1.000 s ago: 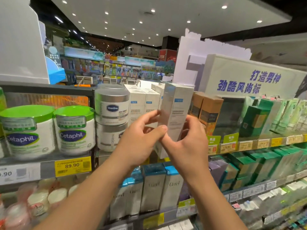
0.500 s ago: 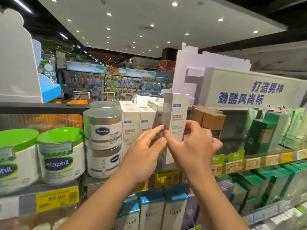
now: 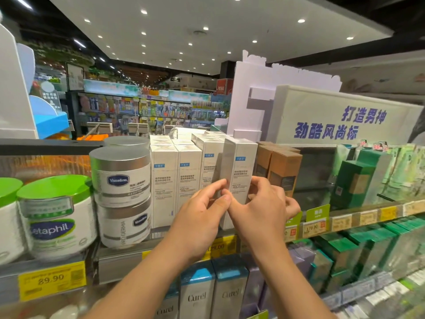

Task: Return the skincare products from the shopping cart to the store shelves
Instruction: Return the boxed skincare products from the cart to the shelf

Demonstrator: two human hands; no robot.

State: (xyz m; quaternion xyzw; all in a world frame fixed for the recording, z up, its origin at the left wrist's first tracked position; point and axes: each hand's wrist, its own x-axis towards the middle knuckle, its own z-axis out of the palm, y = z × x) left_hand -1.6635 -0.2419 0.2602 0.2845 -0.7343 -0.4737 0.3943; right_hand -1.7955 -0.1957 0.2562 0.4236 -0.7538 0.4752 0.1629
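At the left end of the upper shelf (image 3: 119,254) we see two squat white plastic tubs with green lids (image 3: 56,217), above a yellow price tag (image 3: 52,280) on the shelf's front edge. Just beside them to the right stand two white jars with silver lids (image 3: 122,176), stacked one on the other. Next comes a row of tall white cardboard cartons with small blue labels (image 3: 176,180), upright and packed side by side, running back in ranks toward the rear of the shelf.

At the right end of that row we hold a tall white skincare carton (image 3: 239,166) upright, its base at the shelf's front edge, touching the neighbouring white carton on its left. Our left hand (image 3: 200,217) meets it from the left, its fingers curled with thumb and forefinger pinching the carton's near corner. Our right hand (image 3: 264,210) comes in from the right, its fingers curled around the carton's lower right side, thumb to the front; the two thumbs touch each other before the carton.

Just right of the held carton stand orange-brown cardboard boxes (image 3: 282,171), then a dark gap, then dark green boxes (image 3: 351,180) and pale green packs toward the shelf's right end. Above them sits a white sign with blue Chinese lettering (image 3: 340,123). On the lower shelf, beneath our wrists, stand blue-topped grey cartons (image 3: 213,291).
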